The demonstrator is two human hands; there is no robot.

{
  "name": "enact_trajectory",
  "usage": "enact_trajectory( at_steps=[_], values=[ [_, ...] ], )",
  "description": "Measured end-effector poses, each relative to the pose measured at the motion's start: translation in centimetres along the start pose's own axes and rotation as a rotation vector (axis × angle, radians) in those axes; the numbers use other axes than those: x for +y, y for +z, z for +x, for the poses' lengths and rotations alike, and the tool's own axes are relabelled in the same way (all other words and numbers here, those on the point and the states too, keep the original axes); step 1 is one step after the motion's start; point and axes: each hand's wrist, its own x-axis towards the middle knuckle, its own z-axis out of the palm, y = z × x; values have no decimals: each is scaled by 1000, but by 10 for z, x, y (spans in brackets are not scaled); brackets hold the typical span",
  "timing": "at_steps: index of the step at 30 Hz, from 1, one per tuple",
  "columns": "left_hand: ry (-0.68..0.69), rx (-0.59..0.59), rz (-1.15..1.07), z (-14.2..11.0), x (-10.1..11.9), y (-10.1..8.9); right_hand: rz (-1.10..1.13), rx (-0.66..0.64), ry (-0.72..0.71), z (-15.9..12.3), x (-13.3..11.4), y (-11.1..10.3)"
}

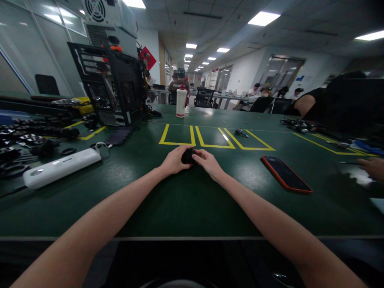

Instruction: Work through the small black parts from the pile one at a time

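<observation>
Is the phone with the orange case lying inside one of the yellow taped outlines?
No, the phone lies outside them, nearer the person.

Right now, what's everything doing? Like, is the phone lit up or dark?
Left hand: curled around the small black thing
Right hand: fingertips on its side
Phone: face up, screen dark
White bottle: upright
White device: lying flat, cords at both ends
Computer case: standing, open-framed
Ceiling lights: on

Rectangular ceiling panels (264,18) light a long open-plan office with white walls (246,74) and glass partitions (51,40) at left. Mesh office chairs (204,97) stand by desks (223,96) beyond the green counter (144,200).
</observation>
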Motion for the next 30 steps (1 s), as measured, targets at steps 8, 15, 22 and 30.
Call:
enact_trajectory(
  at_steps=[8, 15, 22, 30],
  values=[
    [7, 0, -10, 0, 2, -2, 24, 21, -95, -4, -3, 3],
    [4, 10, -5, 0, 1, -1, 4, 78, -50, 2, -1, 3],
    [10, 9, 0, 0, 0, -1, 43, 16, -46, -4, -5, 4],
    [-3, 5, -9, 0, 1, -1, -5, 58, -123, -3, -4, 6]
  ],
)
